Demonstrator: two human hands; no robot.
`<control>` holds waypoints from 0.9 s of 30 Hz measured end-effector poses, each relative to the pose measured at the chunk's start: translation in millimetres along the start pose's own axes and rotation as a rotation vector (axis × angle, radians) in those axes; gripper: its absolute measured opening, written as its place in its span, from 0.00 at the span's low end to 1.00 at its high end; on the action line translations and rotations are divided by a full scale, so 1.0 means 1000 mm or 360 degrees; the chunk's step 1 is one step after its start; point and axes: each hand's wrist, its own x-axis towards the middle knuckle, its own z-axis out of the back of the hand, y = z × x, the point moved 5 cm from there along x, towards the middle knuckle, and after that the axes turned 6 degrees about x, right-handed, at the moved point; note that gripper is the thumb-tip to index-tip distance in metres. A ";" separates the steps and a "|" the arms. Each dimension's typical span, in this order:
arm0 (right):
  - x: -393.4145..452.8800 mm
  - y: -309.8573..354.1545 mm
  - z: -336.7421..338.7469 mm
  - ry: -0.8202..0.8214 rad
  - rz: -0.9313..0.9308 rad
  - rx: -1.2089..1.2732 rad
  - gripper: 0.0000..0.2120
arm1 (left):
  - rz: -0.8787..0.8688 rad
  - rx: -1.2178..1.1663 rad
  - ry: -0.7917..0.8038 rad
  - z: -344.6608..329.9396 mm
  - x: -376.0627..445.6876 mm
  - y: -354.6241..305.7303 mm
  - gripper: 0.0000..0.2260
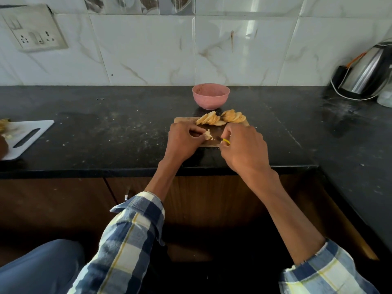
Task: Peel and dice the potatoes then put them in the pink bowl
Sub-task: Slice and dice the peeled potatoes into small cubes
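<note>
Potato piece (208, 134) is pinned to the board (184, 119) by the curled fingers of the left hand (184, 139), seemingly steadied for dicing. A yellow-handled knife (226, 141) is gripped in the right hand (244, 145), blade mostly hidden. Two fans of slices (220, 119) are parked at the far edge, kept clear of the cutting. One bowl (211, 96) is set just beyond, within easy reach for loading

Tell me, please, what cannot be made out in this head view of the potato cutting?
- Knife: only a yellow bit and dark sliver show; the right hand covers it.
- Potato piece: mostly under the left hand.
- Pink bowl: its bottom is hidden by its near wall.
- White board: cut off at the left edge.
</note>
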 end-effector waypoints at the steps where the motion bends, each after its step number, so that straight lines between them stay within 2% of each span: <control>1: 0.002 0.000 -0.001 -0.0031 0.0007 0.0008 0.09 | 0.0011 -0.0002 -0.0001 0.000 0.000 0.001 0.07; 5: 0.017 0.006 -0.014 -0.0084 0.0030 0.0013 0.12 | 0.0022 -0.0002 -0.0004 0.001 0.000 0.000 0.06; 9: 0.027 0.012 -0.027 -0.0087 0.0063 -0.0031 0.10 | -0.0011 -0.0006 -0.0012 0.001 -0.001 -0.002 0.05; 14: 0.032 0.016 -0.029 0.0000 0.0033 0.0036 0.11 | -0.0016 0.0002 0.0010 0.000 0.000 -0.003 0.05; 20: 0.028 0.009 -0.008 0.0195 -0.0049 0.0055 0.08 | -0.0010 0.0003 0.0013 0.002 -0.002 -0.006 0.06; 27: 0.014 0.001 0.006 0.0209 -0.0060 0.0089 0.07 | 0.0067 0.0050 0.0015 0.002 -0.004 -0.009 0.05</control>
